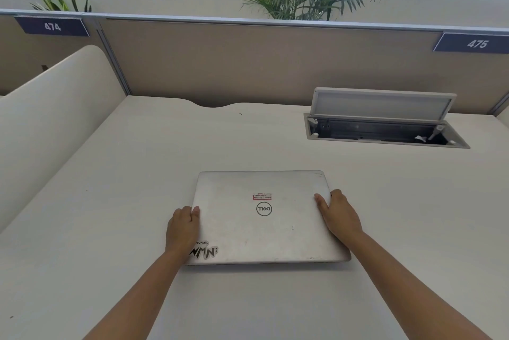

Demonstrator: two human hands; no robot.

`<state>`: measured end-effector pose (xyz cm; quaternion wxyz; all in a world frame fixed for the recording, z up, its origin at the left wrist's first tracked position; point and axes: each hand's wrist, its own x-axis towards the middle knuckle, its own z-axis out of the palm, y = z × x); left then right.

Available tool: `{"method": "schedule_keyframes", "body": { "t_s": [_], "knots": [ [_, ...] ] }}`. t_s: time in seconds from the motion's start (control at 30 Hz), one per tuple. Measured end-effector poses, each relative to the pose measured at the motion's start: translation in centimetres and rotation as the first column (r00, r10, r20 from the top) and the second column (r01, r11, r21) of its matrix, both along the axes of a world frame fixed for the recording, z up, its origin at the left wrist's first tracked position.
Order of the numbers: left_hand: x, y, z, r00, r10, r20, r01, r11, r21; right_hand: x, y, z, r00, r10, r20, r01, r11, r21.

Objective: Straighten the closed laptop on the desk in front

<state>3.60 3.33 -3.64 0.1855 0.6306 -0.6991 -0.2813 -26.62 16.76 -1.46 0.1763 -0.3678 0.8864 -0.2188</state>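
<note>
A closed silver laptop (264, 218) with stickers on its lid lies flat in the middle of the pale desk (115, 202). Its long edges run nearly parallel to the desk's back edge. My left hand (181, 229) grips the laptop's left side, thumb on the lid and fingers wrapped over the edge. My right hand (338, 215) holds the right side the same way, thumb on top.
An open cable box (385, 130) with its lid raised is set into the desk at the back right. A beige partition (248, 64) runs along the back, and a curved divider (55, 119) stands on the left. Plants rise behind the partition.
</note>
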Motion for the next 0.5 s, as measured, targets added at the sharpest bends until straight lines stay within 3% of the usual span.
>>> {"method": "schedule_keyframes", "body": {
  "t_s": [0.5],
  "knots": [
    [-0.2, 0.42, 0.03, 0.996, 0.006, 0.093, 0.001, 0.997, -0.074, 0.35, 0.18, -0.19, 0.998, -0.045, -0.048, 0.044, 0.999, -0.018]
  ]
}}
